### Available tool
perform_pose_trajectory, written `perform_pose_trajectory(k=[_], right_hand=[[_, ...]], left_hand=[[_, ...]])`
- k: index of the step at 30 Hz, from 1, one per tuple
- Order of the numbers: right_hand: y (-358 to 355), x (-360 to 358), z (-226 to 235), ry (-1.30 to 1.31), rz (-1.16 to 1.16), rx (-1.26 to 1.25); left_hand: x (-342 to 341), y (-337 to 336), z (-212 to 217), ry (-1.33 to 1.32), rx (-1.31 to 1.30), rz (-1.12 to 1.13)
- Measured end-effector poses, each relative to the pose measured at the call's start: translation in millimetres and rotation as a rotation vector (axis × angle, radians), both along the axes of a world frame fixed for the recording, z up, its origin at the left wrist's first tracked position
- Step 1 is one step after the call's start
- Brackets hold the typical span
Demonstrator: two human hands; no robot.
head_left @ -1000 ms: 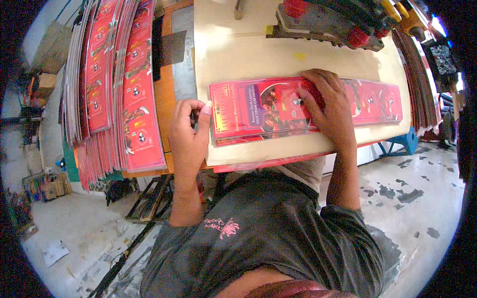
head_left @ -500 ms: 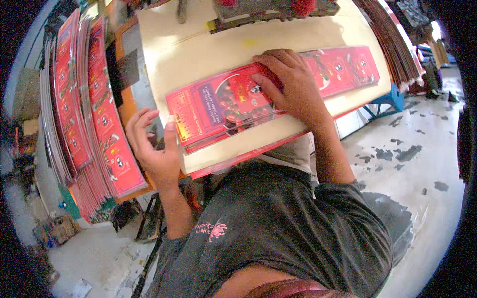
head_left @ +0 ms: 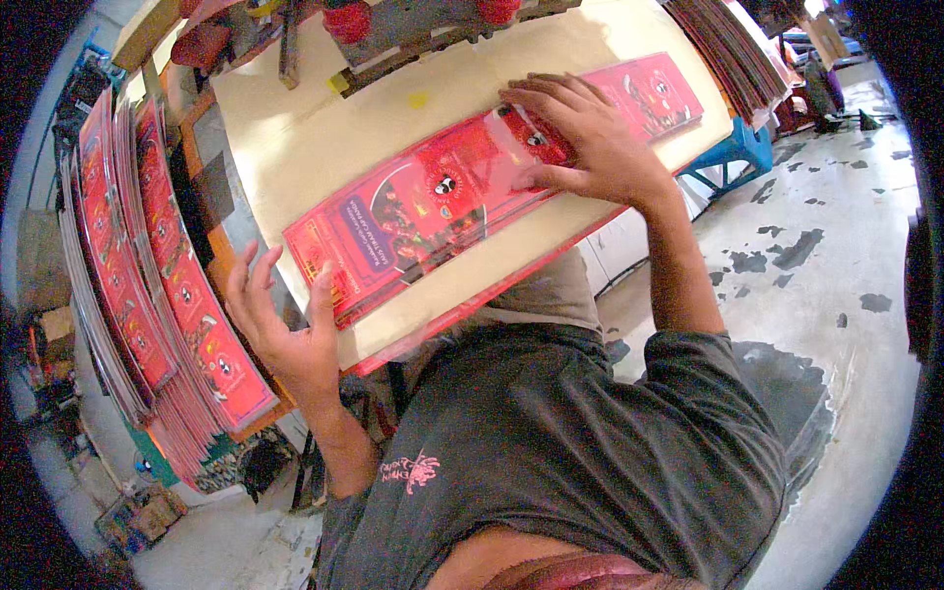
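Note:
Long red printed sheets [head_left: 433, 187], glossy and thin, lie in a low stack slantwise across a pale cream board [head_left: 285, 128]. My right hand [head_left: 595, 138] rests over the right half of the stack, its fingers spread across the far edge and its thumb apart on the near side. At the stack's left end, my left hand [head_left: 290, 329] is raised with its fingers apart and nothing in them. Its thumb is close to the corner of the sheets; whether it touches them I cannot tell.
On the left stand thick stacks of similar red sheets [head_left: 192, 285]. A dark metal bar with red knobs [head_left: 433, 44] crosses the board's far side. More stacked sheets [head_left: 728, 59] lie at the far right, above a blue support [head_left: 733, 157].
My right hand has slid along the sheets toward their right end. My left hand stays open by the left end. The whole view has shifted and turned a little.

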State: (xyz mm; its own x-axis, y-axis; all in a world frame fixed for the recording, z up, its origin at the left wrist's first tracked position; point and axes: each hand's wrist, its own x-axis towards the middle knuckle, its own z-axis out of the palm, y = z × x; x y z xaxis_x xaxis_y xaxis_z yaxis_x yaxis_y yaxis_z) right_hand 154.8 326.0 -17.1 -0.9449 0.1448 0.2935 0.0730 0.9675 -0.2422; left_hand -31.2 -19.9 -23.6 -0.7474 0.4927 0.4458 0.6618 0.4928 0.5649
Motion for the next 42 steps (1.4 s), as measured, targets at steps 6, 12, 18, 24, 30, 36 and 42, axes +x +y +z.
perform_pose_trajectory(k=[6, 12, 18, 24, 30, 36, 42], right_hand=[[19, 11, 5, -0.134, 0.140, 0.092], [35, 4, 18, -0.209, 0.252, 0.036], [31, 3, 26, -0.240, 0.263, 0.023], [31, 5, 24, -0.243, 0.266, -0.008], [31, 5, 26, -0.280, 0.270, -0.047], [33, 7, 26, -0.259, 0.258, -0.042], [43, 27, 23, -0.139, 0.161, -0.067]], left_hand=[[-9, 20, 21, 0.283, -0.358, -0.222], [-14, 25, 14, 0.054, -0.588, -0.469], [-18, 29, 16, 0.091, -0.551, -0.505], [-11, 25, 18, 0.025, -0.475, -0.502], [-15, 27, 17, 0.063, -0.465, -0.542], [-11, 26, 18, -0.054, -0.457, -0.496], [-8, 21, 14, 0.007, -0.432, -0.475]])
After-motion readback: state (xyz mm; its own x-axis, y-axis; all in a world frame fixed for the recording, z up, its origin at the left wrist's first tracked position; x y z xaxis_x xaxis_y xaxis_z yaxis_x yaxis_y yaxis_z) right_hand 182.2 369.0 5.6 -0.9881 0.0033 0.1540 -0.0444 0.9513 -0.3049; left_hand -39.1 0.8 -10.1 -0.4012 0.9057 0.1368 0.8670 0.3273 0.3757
